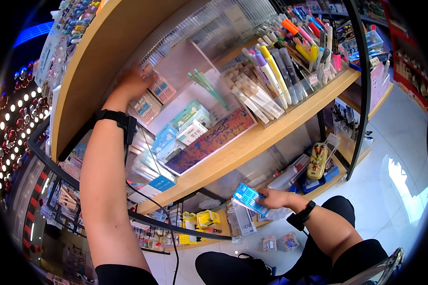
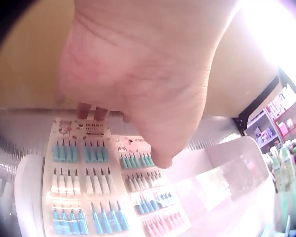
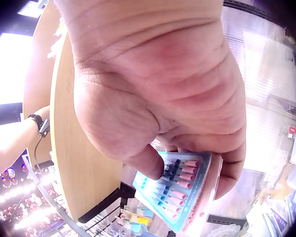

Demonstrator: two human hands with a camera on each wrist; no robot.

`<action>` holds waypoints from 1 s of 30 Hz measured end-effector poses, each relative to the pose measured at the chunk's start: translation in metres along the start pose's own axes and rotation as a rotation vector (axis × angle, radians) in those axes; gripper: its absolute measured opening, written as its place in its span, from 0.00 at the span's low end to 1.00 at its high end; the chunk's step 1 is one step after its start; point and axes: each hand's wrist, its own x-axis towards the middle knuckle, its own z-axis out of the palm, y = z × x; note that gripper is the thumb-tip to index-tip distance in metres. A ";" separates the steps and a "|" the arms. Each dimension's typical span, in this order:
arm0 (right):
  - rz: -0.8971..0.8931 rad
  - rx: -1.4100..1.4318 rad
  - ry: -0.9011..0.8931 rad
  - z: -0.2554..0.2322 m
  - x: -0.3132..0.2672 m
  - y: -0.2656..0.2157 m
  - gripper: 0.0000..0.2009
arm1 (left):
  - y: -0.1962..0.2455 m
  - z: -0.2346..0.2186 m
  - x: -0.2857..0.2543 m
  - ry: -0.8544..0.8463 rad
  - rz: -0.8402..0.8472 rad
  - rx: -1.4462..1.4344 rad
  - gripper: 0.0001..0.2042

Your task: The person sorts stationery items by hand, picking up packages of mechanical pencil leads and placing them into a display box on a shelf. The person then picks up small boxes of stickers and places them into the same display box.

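Observation:
My left hand [image 1: 131, 85] reaches into the upper shelf, over the top of blister cards of small pointed pencil tips. In the left wrist view, fingertips [image 2: 102, 113] lie at the top edge of the left card [image 2: 66, 180], and the thumb is at the edge of the right card [image 2: 143, 180]. I cannot tell whether this hand grips a card. Lower down, my right hand [image 1: 273, 198] holds blue-faced blister cards [image 1: 249, 197] with blue and pink tips, thumb across the front. In the right wrist view, a pinkish card [image 3: 207, 197] lies behind the blue card [image 3: 187, 210].
A clear-walled bin [image 1: 214, 142] holds small boxes [image 1: 192, 132] and green pens [image 1: 209, 90]. Packed markers [image 1: 276, 71] stand right of it. The wooden shelf edge [image 1: 204, 175] runs between my hands. A dark cable [image 1: 175, 242] hangs by my left arm. Two small packs [image 1: 269, 243] lie on the floor.

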 end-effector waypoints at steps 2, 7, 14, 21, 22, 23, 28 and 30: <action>-0.025 0.067 -0.017 0.000 0.000 0.003 0.22 | -0.001 -0.018 -0.004 -0.089 0.018 -0.288 0.39; -0.167 0.217 -0.057 -0.004 -0.005 -0.001 0.19 | 0.040 -0.080 -0.124 0.288 0.297 -0.034 0.26; -0.306 0.696 -0.248 0.003 -0.013 -0.027 0.17 | 0.111 -0.073 -0.300 -0.561 0.173 -0.669 0.09; -0.330 0.876 -0.290 0.017 -0.022 -0.041 0.22 | 0.114 0.038 -0.356 -1.013 -0.103 -1.055 0.20; -0.334 0.856 -0.317 0.017 -0.022 -0.042 0.23 | 0.114 0.050 -0.360 -1.009 -0.104 -1.055 0.20; -0.319 0.849 -0.314 0.019 -0.022 -0.041 0.23 | 0.112 0.062 -0.363 -1.008 -0.138 -1.166 0.20; -0.270 0.803 -0.277 0.022 -0.023 -0.035 0.19 | 0.102 0.065 -0.362 -1.028 -0.160 -1.197 0.18; -0.281 0.816 -0.263 0.021 -0.025 -0.034 0.17 | 0.102 0.061 -0.367 -1.036 -0.165 -1.217 0.18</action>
